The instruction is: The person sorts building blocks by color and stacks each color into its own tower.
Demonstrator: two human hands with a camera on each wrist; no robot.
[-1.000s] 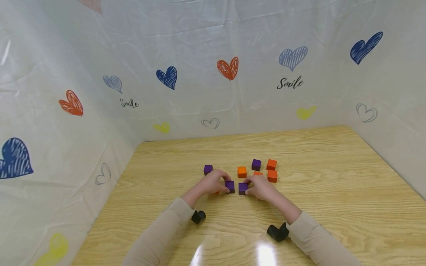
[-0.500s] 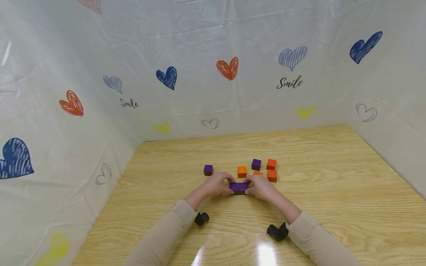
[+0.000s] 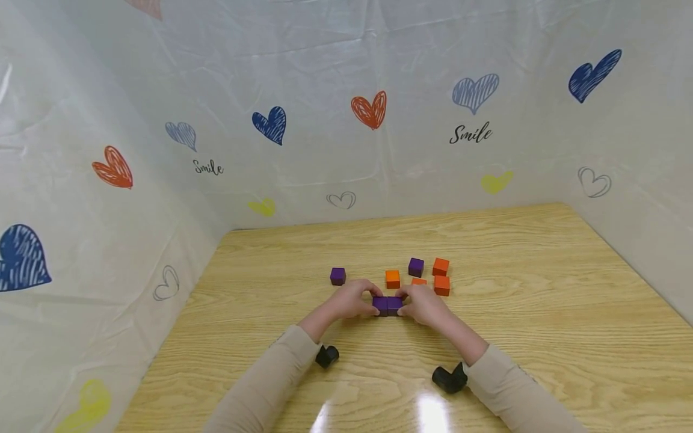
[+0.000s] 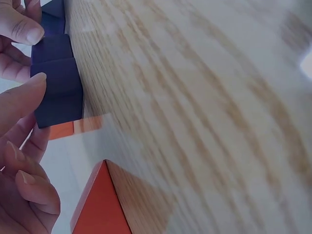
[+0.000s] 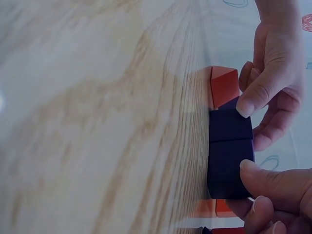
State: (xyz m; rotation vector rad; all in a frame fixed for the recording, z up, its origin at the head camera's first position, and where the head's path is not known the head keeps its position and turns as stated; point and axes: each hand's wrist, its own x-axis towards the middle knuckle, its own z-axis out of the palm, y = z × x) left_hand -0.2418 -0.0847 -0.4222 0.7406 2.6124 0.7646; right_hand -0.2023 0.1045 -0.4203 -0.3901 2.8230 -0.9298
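Two purple cubes stand side by side on the table, their faces meeting. My left hand pinches the left purple cube between thumb and fingers. The right purple cube is pinched the same way by my right hand. In the left wrist view an orange block sits close by my left hand, which hides it from the head view. Beyond my right hand, an orange cube shows only its top part in the head view.
Farther back on the wooden table lie a lone purple cube, a light orange cube, another purple cube and two red-orange cubes. A patterned sheet hangs behind. Both wrists carry black devices.
My left hand has slid its purple cube to the right, closing the gap to the other purple cube. My right hand has stayed in place. Over the last half second the cubes have stayed together.
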